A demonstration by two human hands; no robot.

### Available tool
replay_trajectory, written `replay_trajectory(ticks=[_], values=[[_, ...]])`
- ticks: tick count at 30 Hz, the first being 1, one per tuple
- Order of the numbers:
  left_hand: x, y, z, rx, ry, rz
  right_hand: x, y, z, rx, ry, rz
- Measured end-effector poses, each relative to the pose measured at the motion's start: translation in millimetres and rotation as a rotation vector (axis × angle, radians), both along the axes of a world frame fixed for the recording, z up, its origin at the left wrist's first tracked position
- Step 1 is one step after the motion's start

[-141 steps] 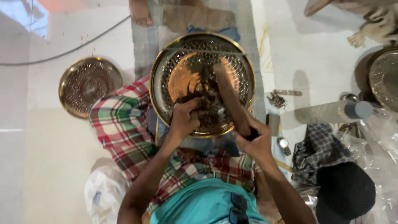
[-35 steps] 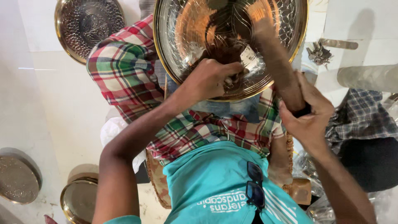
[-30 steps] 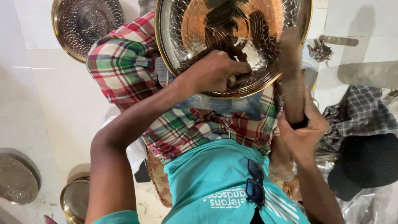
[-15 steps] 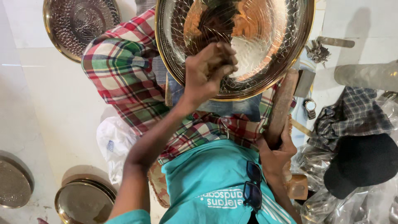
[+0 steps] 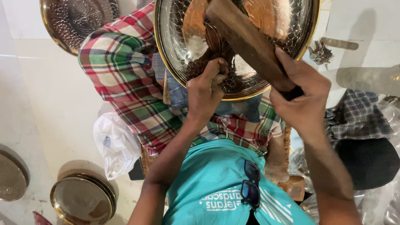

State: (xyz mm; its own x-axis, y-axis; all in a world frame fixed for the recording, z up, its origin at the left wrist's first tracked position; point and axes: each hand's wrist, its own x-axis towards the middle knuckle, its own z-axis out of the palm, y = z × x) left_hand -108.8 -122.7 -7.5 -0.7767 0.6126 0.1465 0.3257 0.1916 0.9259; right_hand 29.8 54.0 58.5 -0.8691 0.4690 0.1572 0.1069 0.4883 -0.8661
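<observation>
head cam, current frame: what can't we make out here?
Head view only:
- Tool tip in the left hand: hidden by the fingers.
- Wooden mallet head: cut off by the top edge.
- Large metal plate: far rim out of frame.
- Right hand grip: covers the mallet's handle end.

Floor [image 5: 46, 108]: pale, glossy tiles, with thin joints and soft shadows.
Light: bright and even, strongest at the top right.
Left of the fingers: a white bag [image 5: 116, 143] lies on the tiles.
Lower left: two round metal trays [image 5: 83, 200] rest flat, a third at the edge.
Upper left: an embossed plate [image 5: 75, 18].
Right of the fingers: checked cloth [image 5: 358, 116], a black cushion [image 5: 368, 160], clear plastic [image 5: 387, 204].
</observation>
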Motion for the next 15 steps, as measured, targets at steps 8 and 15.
replay_trajectory(ticks=[8, 15], values=[[5, -2, -14, -0.090, 0.050, 0.081, -49, 31, 58, 0.291, -0.172, 0.306], [5, 4, -12, 0.253, -0.178, 0.245, -35, 33, 38, 0.478, -0.292, 0.245]])
